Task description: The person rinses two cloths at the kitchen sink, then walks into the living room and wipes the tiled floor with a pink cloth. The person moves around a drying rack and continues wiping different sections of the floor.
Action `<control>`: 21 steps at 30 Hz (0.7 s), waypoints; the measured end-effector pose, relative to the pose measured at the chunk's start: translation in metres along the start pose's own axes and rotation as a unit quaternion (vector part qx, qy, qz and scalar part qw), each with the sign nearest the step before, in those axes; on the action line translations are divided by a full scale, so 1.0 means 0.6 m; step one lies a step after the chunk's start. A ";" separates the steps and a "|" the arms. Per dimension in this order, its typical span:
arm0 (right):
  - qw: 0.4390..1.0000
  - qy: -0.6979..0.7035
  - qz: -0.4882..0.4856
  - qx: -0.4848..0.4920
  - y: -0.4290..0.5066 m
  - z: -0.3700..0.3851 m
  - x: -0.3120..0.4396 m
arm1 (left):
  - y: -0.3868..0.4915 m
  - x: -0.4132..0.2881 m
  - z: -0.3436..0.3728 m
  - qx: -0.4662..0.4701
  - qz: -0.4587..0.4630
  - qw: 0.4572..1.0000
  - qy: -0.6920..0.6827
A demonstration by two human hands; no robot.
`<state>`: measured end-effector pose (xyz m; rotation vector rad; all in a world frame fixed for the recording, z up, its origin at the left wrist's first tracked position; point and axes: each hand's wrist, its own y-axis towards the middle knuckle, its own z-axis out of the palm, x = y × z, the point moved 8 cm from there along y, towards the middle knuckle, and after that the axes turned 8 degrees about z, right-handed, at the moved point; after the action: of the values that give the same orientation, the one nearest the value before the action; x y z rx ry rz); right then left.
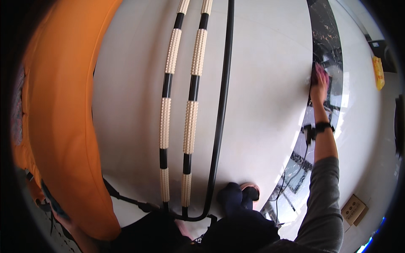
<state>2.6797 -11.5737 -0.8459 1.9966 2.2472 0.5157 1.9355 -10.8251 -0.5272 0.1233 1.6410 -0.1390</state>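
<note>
My right hand is at the right, arm stretched forward, with its fingers on a bunched purple-pink cloth. The cloth lies against a glossy black marbled strip. A black band with a small device is around my right wrist, and a thin cable hangs from it. Bare skin of my left arm shows at the lower left rim, beside a dark teal thing and the orange padded cushion; the shape of my left hand there cannot be made out.
Two black bars with beige knobbed rollers and a curved black metal tube run lengthwise before me. Pale glossy flooring lies beneath. A slipper is near my legs. A cardboard box and a yellow packet are at the right.
</note>
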 end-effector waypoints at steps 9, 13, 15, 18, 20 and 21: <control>0.986 -0.096 0.140 0.010 0.125 0.063 0.017 | -0.008 0.009 0.020 0.014 0.007 0.998 0.064; 0.998 0.047 -0.039 -0.017 0.172 0.103 0.331 | -0.010 0.006 0.018 0.049 0.022 0.993 0.104; 0.982 0.140 -0.129 0.014 0.141 0.104 0.465 | -0.013 0.001 0.012 0.074 0.042 0.987 0.135; 0.939 0.171 -0.274 0.115 0.031 0.086 0.599 | -0.018 -0.015 0.015 0.134 0.104 0.961 0.217; 0.905 0.166 -0.367 0.134 -0.058 0.047 0.634 | -0.021 -0.028 0.029 0.170 0.144 0.941 0.256; 0.876 0.212 -0.412 0.136 -0.103 0.017 0.638 | -0.022 -0.035 0.041 0.190 0.160 0.931 0.266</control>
<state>2.5703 -11.2029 -0.8158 0.8272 3.2601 0.5789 1.9594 -10.8424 -0.5078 0.7793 2.0904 -0.1816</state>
